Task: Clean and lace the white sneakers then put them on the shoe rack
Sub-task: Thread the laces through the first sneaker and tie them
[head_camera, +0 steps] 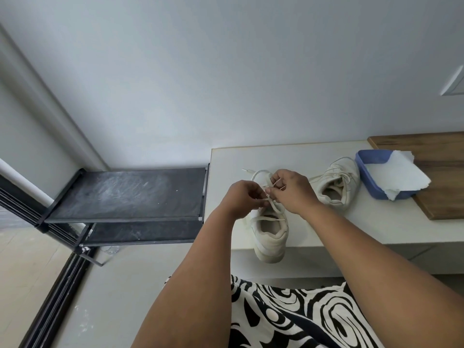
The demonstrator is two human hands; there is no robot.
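A white sneaker (270, 237) lies on the pale counter (371, 222) with its heel over the front edge. My left hand (244, 198) and my right hand (291, 189) are both above its tongue, each pinching part of its white lace (276, 209). A loop of lace (258, 173) and a free lace end stick out past my fingers. The second white sneaker (337, 182) rests to the right, laces loose, apart from my hands. The black shoe rack (125, 194) stands to the left of the counter, its two visible shelves dusty and bare.
A blue plastic tub (369, 159) holding white paper towel (399, 174) sits on a wooden board (442, 172) at the counter's right. A grey wall runs behind. A black sliding door track (57, 292) crosses the floor at left. My patterned clothing shows at the bottom.
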